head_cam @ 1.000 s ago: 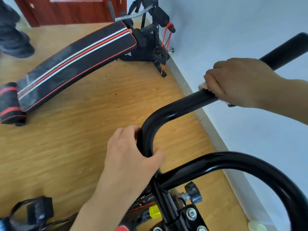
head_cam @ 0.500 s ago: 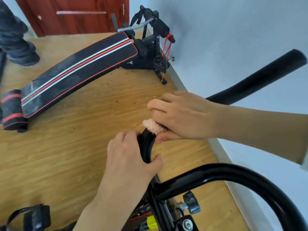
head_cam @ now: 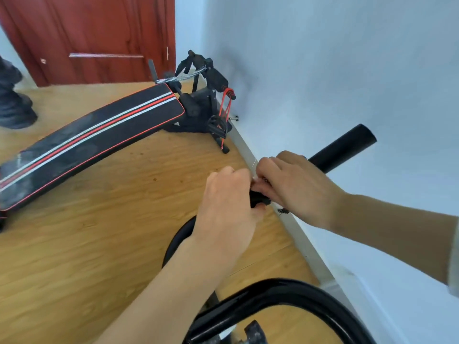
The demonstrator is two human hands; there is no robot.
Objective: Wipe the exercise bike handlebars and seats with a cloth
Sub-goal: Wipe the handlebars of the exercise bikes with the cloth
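The black exercise bike handlebar [head_cam: 344, 147] rises from the bend toward the upper right, its foam-covered end free in front of the wall. My left hand [head_cam: 228, 204] grips the bar at its bend. My right hand [head_cam: 295, 187] is wrapped over the bar just beyond, touching the left hand. Only a small pale sliver of the cloth [head_cam: 255, 180] shows under the right fingers; the remainder is hidden. A second curved black bar [head_cam: 285, 291] of the bike arcs across the bottom. No seat of the bike is in view.
A black sit-up bench [head_cam: 94, 142] with red and white stripes lies on the wooden floor [head_cam: 74, 256] at the left, its frame [head_cam: 206, 105] against the pale wall [head_cam: 323, 70]. A red-brown door [head_cam: 99, 38] stands behind. A person's dark shoes [head_cam: 15, 110] are at the far left.
My right hand slid down the handlebar from its upper part to the bend, meeting my left hand. The view tilted up, so the bike's lower frame dropped out of sight.
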